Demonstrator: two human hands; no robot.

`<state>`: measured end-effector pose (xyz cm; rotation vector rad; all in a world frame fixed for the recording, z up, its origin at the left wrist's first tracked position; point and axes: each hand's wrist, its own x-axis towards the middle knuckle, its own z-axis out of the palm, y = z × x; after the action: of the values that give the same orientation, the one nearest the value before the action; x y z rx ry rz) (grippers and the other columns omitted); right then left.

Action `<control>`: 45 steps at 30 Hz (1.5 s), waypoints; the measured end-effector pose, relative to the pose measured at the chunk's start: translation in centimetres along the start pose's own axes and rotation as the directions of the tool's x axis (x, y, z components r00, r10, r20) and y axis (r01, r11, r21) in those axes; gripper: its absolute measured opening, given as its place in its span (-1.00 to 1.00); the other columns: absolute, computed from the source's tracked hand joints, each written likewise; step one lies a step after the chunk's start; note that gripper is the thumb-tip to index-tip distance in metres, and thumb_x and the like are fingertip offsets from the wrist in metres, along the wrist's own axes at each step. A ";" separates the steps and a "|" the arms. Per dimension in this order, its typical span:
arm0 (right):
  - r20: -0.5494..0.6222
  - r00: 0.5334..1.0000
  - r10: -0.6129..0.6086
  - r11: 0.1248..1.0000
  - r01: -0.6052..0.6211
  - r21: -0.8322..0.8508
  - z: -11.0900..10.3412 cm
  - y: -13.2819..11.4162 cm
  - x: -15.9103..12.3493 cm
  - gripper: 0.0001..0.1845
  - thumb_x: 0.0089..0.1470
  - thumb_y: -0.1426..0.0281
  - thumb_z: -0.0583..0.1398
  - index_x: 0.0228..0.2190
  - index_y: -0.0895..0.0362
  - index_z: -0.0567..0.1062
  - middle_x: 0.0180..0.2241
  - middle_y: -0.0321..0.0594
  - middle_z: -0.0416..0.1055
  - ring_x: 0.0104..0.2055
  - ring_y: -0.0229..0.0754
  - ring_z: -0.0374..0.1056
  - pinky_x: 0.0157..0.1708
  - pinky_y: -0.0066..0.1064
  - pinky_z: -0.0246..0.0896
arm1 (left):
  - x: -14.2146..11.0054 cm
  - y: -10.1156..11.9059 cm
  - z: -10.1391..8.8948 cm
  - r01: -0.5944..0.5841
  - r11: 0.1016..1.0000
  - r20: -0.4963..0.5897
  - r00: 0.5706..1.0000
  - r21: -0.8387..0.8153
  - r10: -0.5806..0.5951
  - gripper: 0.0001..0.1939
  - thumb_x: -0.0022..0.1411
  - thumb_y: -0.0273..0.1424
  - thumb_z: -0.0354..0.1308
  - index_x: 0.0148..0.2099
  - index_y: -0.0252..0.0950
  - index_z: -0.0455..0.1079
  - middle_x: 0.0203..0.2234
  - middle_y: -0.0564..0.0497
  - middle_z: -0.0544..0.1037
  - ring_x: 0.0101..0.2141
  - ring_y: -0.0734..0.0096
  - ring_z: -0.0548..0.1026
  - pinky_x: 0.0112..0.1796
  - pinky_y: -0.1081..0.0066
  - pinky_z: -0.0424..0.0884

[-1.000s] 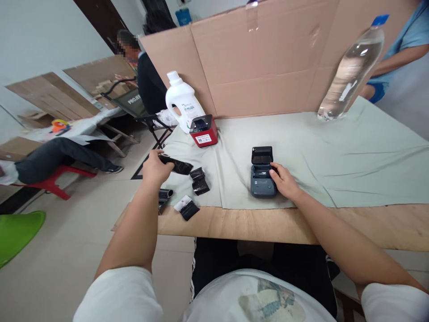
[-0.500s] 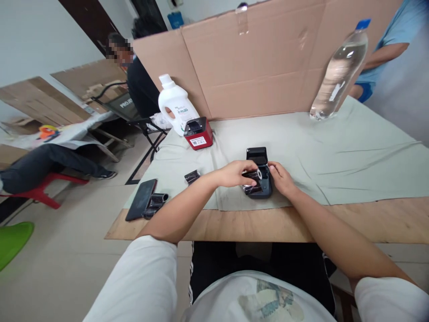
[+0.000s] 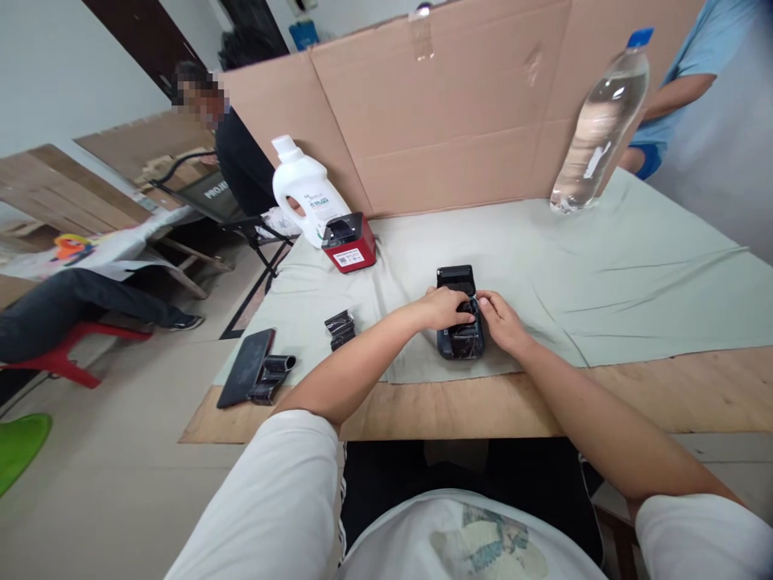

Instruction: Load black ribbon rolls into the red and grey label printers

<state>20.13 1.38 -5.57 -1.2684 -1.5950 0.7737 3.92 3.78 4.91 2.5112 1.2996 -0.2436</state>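
A draped table (image 3: pixel 416 408) bears 2 bottles (image 3: pixel 597 125), 1 box (image 3: pixel 356 250), 1 lidded device (image 3: pixel 446 344).

- The left hand (image 3: pixel 452 309) covers the middle of the dark device (image 3: pixel 445 345); what lies under it cannot be told.
- The label (image 3: pixel 350 258) on the red box (image 3: pixel 365 240) is too small for reading.
- The left edge cuts off the green object (image 3: pixel 21 449).

White jug (image 3: pixel 314 187) behind red box (image 3: pixel 363 245), clear bottle (image 3: pixel 595 137) before cardboard panel (image 3: pixel 447 121), red stool (image 3: pixel 73 354)

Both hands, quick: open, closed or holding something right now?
Left hand: over the open dark device; grip cannot be told.
Right hand: at the device's right edge; grip cannot be told.
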 end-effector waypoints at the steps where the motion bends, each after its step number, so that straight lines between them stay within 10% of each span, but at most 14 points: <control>1: -0.002 1.000 0.001 1.000 -0.001 -0.004 0.0 0.0 0.0 -0.33 0.16 -0.15 -0.07 -0.08 0.09 0.45 -0.04 -0.05 0.48 0.03 0.01 0.38 0.11 -0.03 0.23 | -0.1 -0.1 0.2 -0.011 1.000 -0.015 1.000 -0.020 0.011 -0.57 0.26 -0.16 0.08 0.05 -0.30 0.43 -0.07 -0.17 0.57 0.01 0.00 0.46 0.01 0.14 0.29; 7: -0.002 1.000 0.001 1.000 -0.001 -0.015 -0.2 -0.3 0.0 -0.36 0.16 -0.14 -0.06 -0.10 0.09 0.46 -0.05 -0.06 0.49 0.02 0.01 0.38 0.10 -0.03 0.23 | -0.8 -1.5 1.9 -0.176 0.938 -0.378 0.924 -0.300 0.053 -0.73 0.30 -0.30 0.01 -0.09 -0.27 0.47 -0.14 -0.10 0.57 -0.09 0.23 0.50 -0.02 0.26 0.36; 13: -0.010 0.999 0.037 0.999 -0.037 0.038 -0.1 -0.6 -0.1 -0.41 0.15 -0.12 -0.04 -0.12 0.07 0.42 -0.07 -0.08 0.49 -0.01 -0.02 0.40 0.08 -0.04 0.24 | -0.5 -3.7 4.4 -0.137 0.734 -0.589 0.701 -0.665 -0.403 -0.61 0.32 -0.25 0.00 0.11 -0.33 0.32 0.07 -0.23 0.43 0.09 0.16 0.38 0.11 0.14 0.29; 17: -0.040 0.995 0.095 0.991 -0.091 0.100 0.1 -0.2 -0.2 -0.39 0.13 -0.16 -0.03 -0.12 0.06 0.38 -0.07 -0.07 0.48 0.00 -0.02 0.39 0.08 -0.02 0.25 | -1.0 -3.9 5.9 -0.199 0.461 -0.417 0.797 -0.865 -0.437 -0.45 0.40 -0.08 -0.20 0.28 -0.27 0.10 0.18 -0.23 0.35 0.18 0.17 0.33 0.15 0.08 0.24; 20: -0.057 0.991 0.124 0.985 -0.116 0.131 0.1 0.1 -0.2 -0.41 0.13 -0.15 -0.04 -0.11 0.05 0.36 -0.05 -0.07 0.48 0.01 -0.03 0.40 0.06 0.00 0.26 | -1.5 -3.8 6.7 -0.267 0.409 -0.448 0.770 -0.873 -0.455 -0.41 0.37 0.01 -0.23 0.21 -0.30 0.17 0.04 -0.23 0.47 0.11 0.19 0.40 0.13 0.08 0.26; 27: -0.025 0.997 0.066 0.988 -0.069 -0.135 -0.4 -0.6 -0.3 -0.42 0.18 -0.05 -0.03 -0.01 0.10 0.40 -0.04 -0.01 0.48 0.07 0.04 0.35 0.12 0.03 0.20 | -1.4 -4.5 8.3 -0.184 0.623 -0.531 0.729 -0.760 -0.432 -0.48 0.21 -0.06 0.12 0.08 -0.29 0.30 0.01 -0.22 0.47 0.10 0.12 0.39 0.12 0.07 0.27; 33: 0.090 0.996 0.017 0.994 -0.007 -0.108 -0.8 -1.4 -0.6 -0.42 0.11 0.02 0.12 0.05 0.10 0.40 0.00 0.01 0.45 0.04 0.08 0.37 0.05 0.05 0.28 | -2.2 -4.3 8.2 -0.119 0.777 -0.459 0.857 -0.618 -0.234 -0.46 0.28 -0.06 0.02 0.14 -0.32 0.34 0.12 -0.24 0.43 0.18 0.06 0.32 0.22 0.03 0.14; 45: 0.324 0.944 0.055 0.978 -0.117 0.174 -1.5 -1.7 -0.7 -0.21 -0.05 0.06 0.29 0.16 0.08 0.25 0.10 0.01 0.33 0.14 0.05 0.31 0.13 0.02 0.23 | -3.1 -2.9 7.6 -0.234 0.264 -0.279 0.949 -0.936 -0.149 -0.26 -0.04 -0.16 0.38 0.18 -0.21 0.27 0.12 -0.15 0.37 -0.19 0.34 0.51 -0.15 0.31 0.45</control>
<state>20.93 0.10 -3.69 -1.1194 -1.6769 1.2084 -0.36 0.37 -1.87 1.4397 0.9456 0.8198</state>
